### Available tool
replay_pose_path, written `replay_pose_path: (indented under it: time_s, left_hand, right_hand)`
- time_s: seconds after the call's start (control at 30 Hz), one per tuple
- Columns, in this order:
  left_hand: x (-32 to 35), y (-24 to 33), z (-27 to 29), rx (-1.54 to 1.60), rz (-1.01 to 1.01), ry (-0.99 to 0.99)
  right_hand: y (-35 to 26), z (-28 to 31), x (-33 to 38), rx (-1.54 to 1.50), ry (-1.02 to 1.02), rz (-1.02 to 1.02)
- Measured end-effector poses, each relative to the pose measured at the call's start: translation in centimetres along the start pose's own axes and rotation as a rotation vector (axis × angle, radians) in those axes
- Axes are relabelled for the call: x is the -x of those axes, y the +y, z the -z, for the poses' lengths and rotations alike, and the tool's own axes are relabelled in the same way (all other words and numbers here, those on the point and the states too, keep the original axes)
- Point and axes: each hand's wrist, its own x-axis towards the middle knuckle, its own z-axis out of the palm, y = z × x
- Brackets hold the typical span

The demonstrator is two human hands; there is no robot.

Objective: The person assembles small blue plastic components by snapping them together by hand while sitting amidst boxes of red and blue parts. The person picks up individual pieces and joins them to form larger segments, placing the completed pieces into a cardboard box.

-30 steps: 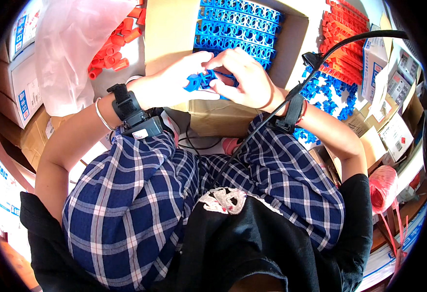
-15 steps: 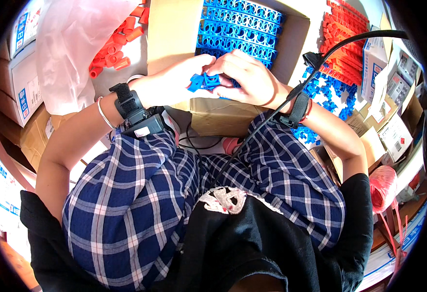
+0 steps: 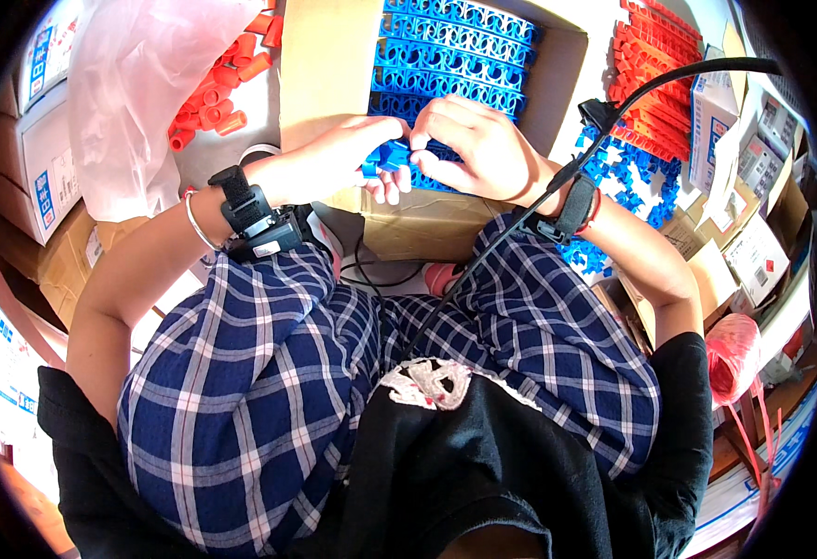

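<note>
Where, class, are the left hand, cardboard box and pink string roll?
Left hand (image 3: pixel 345 162), head view: middle of the hand.
Cardboard box (image 3: pixel 422 228), head view: front wall.
Pink string roll (image 3: pixel 733 359), head view: wound side.

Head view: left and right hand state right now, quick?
Left hand: closed around small blue plastic pieces.
Right hand: fingers curled, right beside those pieces; cannot tell whether its grip is closed on one.

The bright-blue moulded plastic pieces (image 3: pixel 391 159) I hold match the blue plastic strips (image 3: pixel 455 47), patterned with rows of rings, in my plain tan cardboard box (image 3: pixel 323 79). Short plastic tubes (image 3: pixel 227 76) and notched plastic strips (image 3: pixel 653 84) are orange-red. My cloth trousers (image 3: pixel 259 410) are navy with white plaid; my fabric top (image 3: pixel 502 438) is black with a cream emblem (image 3: pixel 416 384); the rolled twine (image 3: pixel 733 359) is pink.
</note>
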Motion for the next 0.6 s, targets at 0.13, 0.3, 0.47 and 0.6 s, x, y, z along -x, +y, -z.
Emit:
replay_pose_path:
  time_s: [0.13, 0.3, 0.47, 0.6]
  left_hand:
    - [-0.1, -0.6, 0.5, -0.03, -0.06, -0.003]
    - [0.0, -0.2, 0.3, -0.045, -0.035, 0.014]
    - [-0.1, -0.3, 0.1, -0.048, -0.058, 0.041]
    - [0.1, 0.0, 0.3, -0.003, 0.035, 0.031]
  right_hand:
    - [-0.7, -0.1, -0.4, 0.049, -0.015, -0.036]
    - [-0.9, -0.8, 0.0, 0.104, 0.045, -0.117]
    - [-1.0, -1.0, 0.1, 0.182, 0.07, -0.151]
    - [-1.1, -1.1, -0.1, 0.258, 0.083, -0.106]
